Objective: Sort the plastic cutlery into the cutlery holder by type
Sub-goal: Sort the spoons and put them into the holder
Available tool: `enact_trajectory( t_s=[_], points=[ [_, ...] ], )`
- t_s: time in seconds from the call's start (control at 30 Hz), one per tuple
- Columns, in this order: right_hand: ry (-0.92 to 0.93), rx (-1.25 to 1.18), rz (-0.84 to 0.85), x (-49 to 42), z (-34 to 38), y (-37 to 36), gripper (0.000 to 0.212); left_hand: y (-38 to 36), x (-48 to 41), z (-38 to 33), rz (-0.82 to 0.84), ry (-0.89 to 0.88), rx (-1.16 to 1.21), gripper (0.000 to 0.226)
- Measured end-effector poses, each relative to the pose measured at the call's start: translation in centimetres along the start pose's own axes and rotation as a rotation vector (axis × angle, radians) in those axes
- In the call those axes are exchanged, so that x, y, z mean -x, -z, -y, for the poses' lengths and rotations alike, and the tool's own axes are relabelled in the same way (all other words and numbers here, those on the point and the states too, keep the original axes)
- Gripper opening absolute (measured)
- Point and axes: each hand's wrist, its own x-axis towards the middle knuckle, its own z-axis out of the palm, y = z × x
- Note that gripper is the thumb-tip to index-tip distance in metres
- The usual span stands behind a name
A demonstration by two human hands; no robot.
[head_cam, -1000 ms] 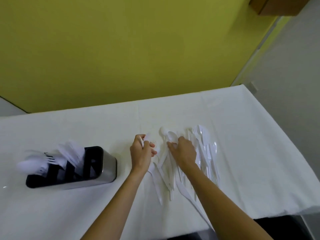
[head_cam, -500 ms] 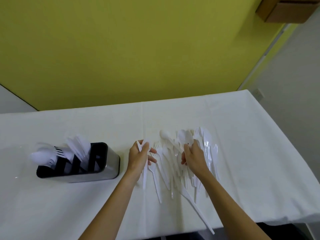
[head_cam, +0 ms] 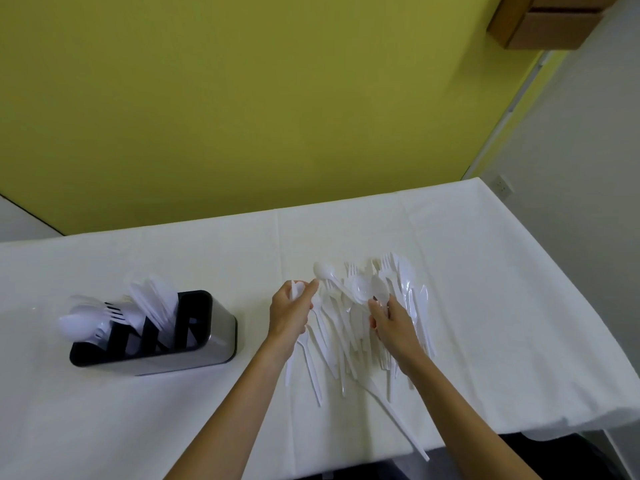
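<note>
1. The cutlery holder point(head_cam: 221, 329) stands on the white-covered bench point(head_cam: 485, 306), with spoons, forks and knives in it.
2. The plastic cutlery pile point(head_cam: 334, 327) lies right of the holder.
3. The left hand point(head_cam: 289, 315), nearer the holder, has its fingers clenched round a white piece point(head_cam: 293, 291) of unclear type.
4. The right hand point(head_cam: 394, 323), farther from the holder, pinches spoons point(head_cam: 367, 289) in its fingers.

My one view comes from the wide-angle camera worn on the head. It looks forward and down over both forearms, close above the left hand point(head_cam: 289, 315) and right hand point(head_cam: 394, 320), which sit low in the middle of view with the plastic cutlery point(head_cam: 332, 323) between them. The cutlery holder point(head_cam: 221, 336) falls left of the left hand; the yellow wall point(head_cam: 242, 116) fills the view beyond the hands.
</note>
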Motion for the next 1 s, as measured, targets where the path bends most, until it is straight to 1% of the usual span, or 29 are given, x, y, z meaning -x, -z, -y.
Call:
enact_trajectory(
  t_s=[0.03, 0.07, 0.1, 0.13, 0.2, 0.23, 0.3, 0.33, 0.37, 0.4, 0.47, 0.5, 0.63, 0.73, 0.87, 0.93, 1.0],
  points=[
    [-0.007, -0.023, 0.021, 0.2, 0.1, -0.1, 0.030, 0.1, 0.1, 0.0, -0.006, 0.009, -0.013, 0.041],
    [-0.016, -0.045, 0.043, 0.2, 0.1, -0.1, 0.032, 0.2, 0.2, -0.2, -0.016, 0.012, -0.035, 0.048],
    [-0.026, -0.058, 0.061, 0.2, 0.0, -0.1, 0.034, 0.3, 0.1, -0.2, -0.019, 0.015, -0.058, 0.049],
    [-0.039, -0.062, 0.075, 0.1, 0.0, -0.1, 0.035, 0.4, 0.1, -0.4, -0.004, 0.027, -0.069, 0.044],
    [-0.070, -0.063, 0.081, -0.2, -0.1, 0.0, 0.035, 0.7, 0.0, -0.4, 0.055, 0.071, -0.045, 0.025],
    [-0.079, -0.060, 0.084, -0.2, 0.0, 0.1, 0.032, 0.9, 0.0, -0.4, 0.090, 0.094, -0.026, 0.020],
    [-0.084, -0.066, 0.096, -0.2, 0.3, 0.1, 0.028, 1.1, 0.1, -0.4, 0.148, 0.116, -0.002, 0.024],
    [-0.084, -0.077, 0.105, -0.1, 0.5, 0.1, 0.027, 1.1, 0.1, -0.4, 0.164, 0.108, 0.017, 0.030],
    [-0.079, -0.087, 0.119, 0.1, 0.7, 0.0, 0.027, 1.2, 0.1, -0.4, 0.166, 0.098, 0.044, 0.037],
    [-0.065, -0.091, 0.135, 0.4, 1.0, -0.2, 0.024, 1.2, 0.2, -0.5, 0.166, 0.085, 0.067, 0.038],
    [-0.017, -0.090, 0.178, 1.2, 1.4, -0.7, 0.015, 1.1, 0.3, -0.4, 0.166, 0.036, 0.111, 0.024],
    [-0.001, -0.089, 0.200, 1.7, 1.6, -1.0, 0.013, 1.1, 0.3, -0.3, 0.157, 0.011, 0.129, 0.021],
    [-0.060, -0.084, 0.265, 3.0, 1.6, -2.4, 0.037, 1.5, 0.1, -0.2, 0.168, -0.058, 0.236, 0.019],
    [-0.095, -0.080, 0.342, 3.5, 1.4, -2.9, 0.047, 1.8, -0.1, -0.3, 0.185, -0.079, 0.229, 0.018],
    [-0.122, -0.256, 0.446, 4.0, 2.3, -3.4, 0.036, 1.6, -0.1, -0.2, 0.196, -0.080, 0.170, 0.026],
    [-0.137, -0.329, 0.492, 4.0, 3.1, -3.4, 0.036, 1.4, 0.0, -0.1, 0.197, -0.073, 0.144, 0.028],
    [-0.128, -0.353, 0.540, 4.0, 3.6, -3.3, 0.036, 1.4, 0.0, -0.2, 0.200, -0.087, 0.105, 0.029]
  ],
)
